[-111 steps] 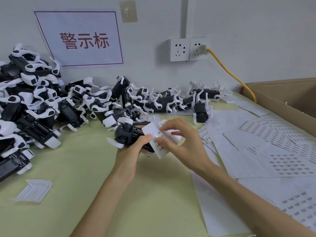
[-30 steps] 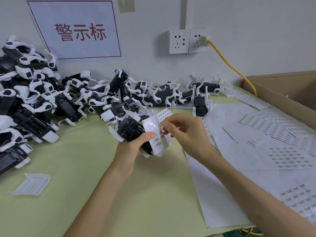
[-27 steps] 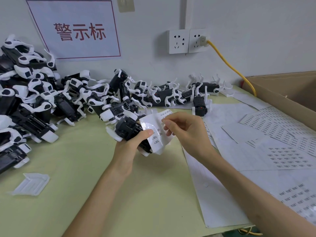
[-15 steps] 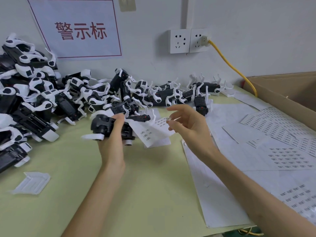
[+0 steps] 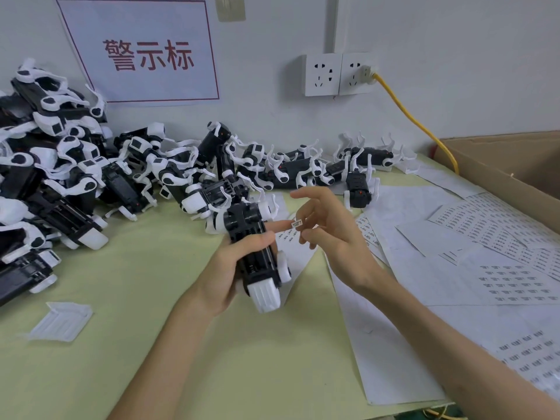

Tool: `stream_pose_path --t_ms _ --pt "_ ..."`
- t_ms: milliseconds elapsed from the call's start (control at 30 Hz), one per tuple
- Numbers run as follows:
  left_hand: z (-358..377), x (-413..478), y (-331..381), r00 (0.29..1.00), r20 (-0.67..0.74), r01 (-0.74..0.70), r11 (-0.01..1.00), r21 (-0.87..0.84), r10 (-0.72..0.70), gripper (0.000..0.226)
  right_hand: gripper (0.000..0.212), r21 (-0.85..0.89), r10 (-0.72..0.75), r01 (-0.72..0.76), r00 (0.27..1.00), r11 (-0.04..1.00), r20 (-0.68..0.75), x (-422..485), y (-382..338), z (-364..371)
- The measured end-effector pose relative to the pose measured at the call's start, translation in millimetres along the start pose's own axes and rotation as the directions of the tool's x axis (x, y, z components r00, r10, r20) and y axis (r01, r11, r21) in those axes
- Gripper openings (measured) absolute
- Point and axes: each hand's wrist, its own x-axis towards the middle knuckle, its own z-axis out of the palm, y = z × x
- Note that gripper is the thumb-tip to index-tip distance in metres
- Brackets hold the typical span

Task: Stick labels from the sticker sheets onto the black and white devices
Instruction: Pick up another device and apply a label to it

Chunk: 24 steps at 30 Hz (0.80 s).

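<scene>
My left hand (image 5: 233, 265) grips a black and white device (image 5: 254, 253) above the table, its white end pointing toward me. My right hand (image 5: 330, 234) is just to its right and pinches a small white label (image 5: 296, 223) between thumb and forefinger, with the other fingers spread. The label is close to the device's side but apart from it. A small sticker sheet (image 5: 295, 247) lies on the table under both hands. A big heap of the same devices (image 5: 75, 177) fills the left and back of the table.
Several large sticker sheets (image 5: 500, 268) cover the right of the table. A cardboard box (image 5: 515, 165) stands at the far right. A yellow cable (image 5: 415, 122) runs down from the wall socket. A white plastic cover (image 5: 60, 321) lies at the front left.
The sticker sheet dropped from my left hand onto the table. My left hand turned the device lengthwise toward me. My right hand peeled a label off and now pinches it beside the device.
</scene>
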Motion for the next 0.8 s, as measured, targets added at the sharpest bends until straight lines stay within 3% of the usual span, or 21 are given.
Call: stream_pose_path --t_ms 233,333,500,667,800 --pt "4 -1 -2 1.000 0.023 0.015 1.000 0.010 -0.016 0.055 0.048 -0.139 -0.002 -0.002 1.000 0.990 -0.026 -1 4 1" --pt "5 0 -5 0.998 0.060 -0.001 0.999 0.044 -0.001 0.054 0.052 -0.130 0.078 -0.081 0.997 0.988 -0.029 1 4 0" --pt "7 1 -9 0.997 0.064 -0.041 0.998 0.053 0.038 0.052 0.035 0.044 0.350 -0.348 0.936 0.936 -0.040 5 3 -3" --pt "5 2 -9 0.997 0.043 -0.066 0.996 0.053 0.063 0.056 0.018 0.305 0.455 -0.445 0.890 0.842 0.042 9 -2 -11" --pt "5 4 -11 0.996 0.019 -0.086 0.994 0.072 0.085 0.052 0.018 0.345 0.471 -0.490 0.871 0.801 0.142 9 -3 -12"
